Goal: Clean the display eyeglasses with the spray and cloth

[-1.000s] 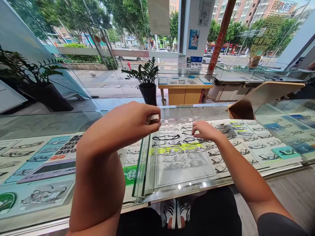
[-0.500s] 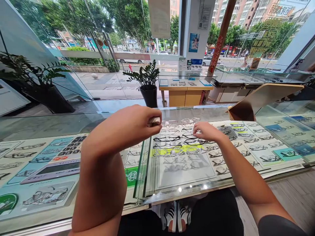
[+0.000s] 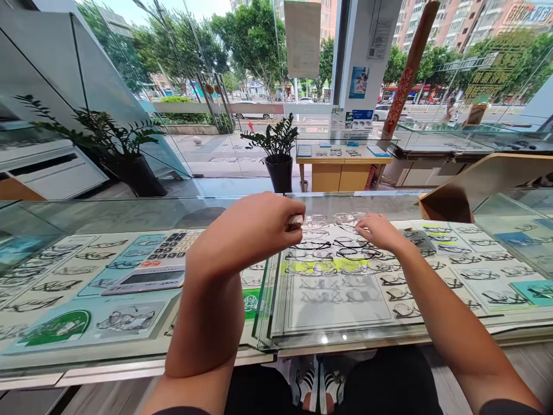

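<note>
My left hand (image 3: 276, 225) is bent at the wrist over the glass display counter (image 3: 233, 216), its fingers closed around a small white crumpled wad (image 3: 296, 220), which looks like tissue or cloth. Only a bit of the wad shows. To the right, my right hand (image 3: 378, 230) hangs over the rows of eyeglasses (image 3: 356, 248), its thumb and fingers drawn together. Whatever lies between those fingertips is too small to make out. Clear-framed glasses (image 3: 345, 218) sit just beyond the fingertips, and a yellow-green strip (image 3: 322, 267) crosses the case nearer me.
A large calculator (image 3: 151, 276) lies left of my left forearm. At right, an angled wooden stand (image 3: 488, 184) rises from the counter. The counter's front edge (image 3: 324, 346) runs above my legs. Potted plants (image 3: 279, 164) stand beyond it, near the windows.
The whole view has swung to the left, so the counter sits further right. My right hand has shifted slightly away from me, toward the far glasses. My left hand still grips the white wad.
</note>
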`<state>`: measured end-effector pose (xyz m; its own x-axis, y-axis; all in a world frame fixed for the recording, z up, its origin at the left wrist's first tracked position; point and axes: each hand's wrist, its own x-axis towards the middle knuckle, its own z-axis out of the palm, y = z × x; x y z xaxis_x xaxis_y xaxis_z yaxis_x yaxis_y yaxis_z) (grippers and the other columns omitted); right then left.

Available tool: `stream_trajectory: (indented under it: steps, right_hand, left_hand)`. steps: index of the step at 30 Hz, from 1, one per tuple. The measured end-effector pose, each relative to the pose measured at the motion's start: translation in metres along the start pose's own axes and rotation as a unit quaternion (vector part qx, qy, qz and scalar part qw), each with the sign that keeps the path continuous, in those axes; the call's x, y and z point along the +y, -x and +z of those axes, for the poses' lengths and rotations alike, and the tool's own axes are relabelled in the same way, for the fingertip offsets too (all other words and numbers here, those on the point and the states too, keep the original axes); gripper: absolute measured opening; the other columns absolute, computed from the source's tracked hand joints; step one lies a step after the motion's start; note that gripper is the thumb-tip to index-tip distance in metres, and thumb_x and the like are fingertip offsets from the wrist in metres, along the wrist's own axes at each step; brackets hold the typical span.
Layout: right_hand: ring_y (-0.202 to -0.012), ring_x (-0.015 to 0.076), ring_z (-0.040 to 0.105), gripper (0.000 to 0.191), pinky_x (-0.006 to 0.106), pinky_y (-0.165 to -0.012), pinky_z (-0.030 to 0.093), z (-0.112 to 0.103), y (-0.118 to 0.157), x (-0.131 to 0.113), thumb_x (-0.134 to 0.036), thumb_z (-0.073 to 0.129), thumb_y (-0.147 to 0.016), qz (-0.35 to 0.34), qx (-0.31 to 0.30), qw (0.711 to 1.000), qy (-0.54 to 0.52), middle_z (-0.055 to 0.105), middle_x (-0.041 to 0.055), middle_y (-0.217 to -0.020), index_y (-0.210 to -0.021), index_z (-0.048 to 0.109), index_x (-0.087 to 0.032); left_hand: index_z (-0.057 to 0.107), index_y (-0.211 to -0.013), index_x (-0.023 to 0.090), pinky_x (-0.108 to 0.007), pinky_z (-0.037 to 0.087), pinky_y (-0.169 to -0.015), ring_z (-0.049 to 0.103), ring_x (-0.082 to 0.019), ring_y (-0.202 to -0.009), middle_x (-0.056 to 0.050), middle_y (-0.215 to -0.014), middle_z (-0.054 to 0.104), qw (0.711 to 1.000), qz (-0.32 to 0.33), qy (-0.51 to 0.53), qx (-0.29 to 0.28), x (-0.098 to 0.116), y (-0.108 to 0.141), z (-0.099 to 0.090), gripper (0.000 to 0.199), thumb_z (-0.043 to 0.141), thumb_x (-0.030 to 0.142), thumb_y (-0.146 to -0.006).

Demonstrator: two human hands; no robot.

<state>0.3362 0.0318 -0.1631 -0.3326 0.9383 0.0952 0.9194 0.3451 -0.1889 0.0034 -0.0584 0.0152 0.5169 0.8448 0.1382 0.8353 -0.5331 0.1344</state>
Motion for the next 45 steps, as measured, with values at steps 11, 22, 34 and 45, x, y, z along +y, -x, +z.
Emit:
stream_trajectory:
  steps: [11,22,34,45]
  right_hand:
    - [-0.114,0.027,0.071,0.028,0.045,-0.107,0.051,-0.014,0.004,-0.021,-0.044,0.066,-0.098,-0.048,0.276,0.88,-0.385,0.082,0.01,-0.111,-0.101,0.084,-0.023]
    - [-0.126,0.0265,0.065,0.027,0.046,-0.115,0.046,0.024,-0.001,-0.069,-0.041,0.069,-0.099,-0.109,0.2,0.823,-0.521,0.076,0.0063,-0.126,-0.12,0.083,-0.032]
    - [-0.123,0.03,0.067,0.028,0.055,-0.114,0.047,0.043,0.007,-0.094,-0.038,0.067,-0.102,-0.148,0.223,0.855,-0.445,0.076,0.009,-0.126,-0.127,0.079,-0.032]
    - [-0.117,0.0268,0.066,0.037,0.05,-0.105,0.049,0.036,0.014,-0.095,-0.019,0.052,-0.108,-0.231,0.268,0.895,-0.272,0.078,0.006,-0.126,-0.136,0.071,-0.032]
  left_hand:
    - [0.051,-0.071,0.021,-0.035,0.016,-0.06,0.036,-0.016,-0.057,-0.001,-0.062,0.053,0.996,0.084,0.04,0.001,0.037,0.027,0.015,0.025,0.061,0.032,-0.091]
    - [0.071,-0.095,0.021,-0.03,0.047,-0.085,0.067,-0.021,-0.092,-0.004,-0.097,0.075,0.876,-0.021,0.442,0.195,-0.02,-0.052,0.194,0.027,0.067,0.048,-0.097]
    - [0.065,-0.084,0.02,-0.027,0.038,-0.066,0.051,-0.014,-0.066,0.002,-0.07,0.061,0.873,-0.029,0.446,0.194,-0.024,-0.046,0.193,0.028,0.061,0.042,-0.1]
    - [0.062,-0.079,0.018,-0.028,0.036,-0.071,0.051,-0.015,-0.073,0.001,-0.074,0.06,0.903,-0.011,0.382,0.196,-0.037,-0.05,0.191,0.029,0.06,0.041,-0.098]
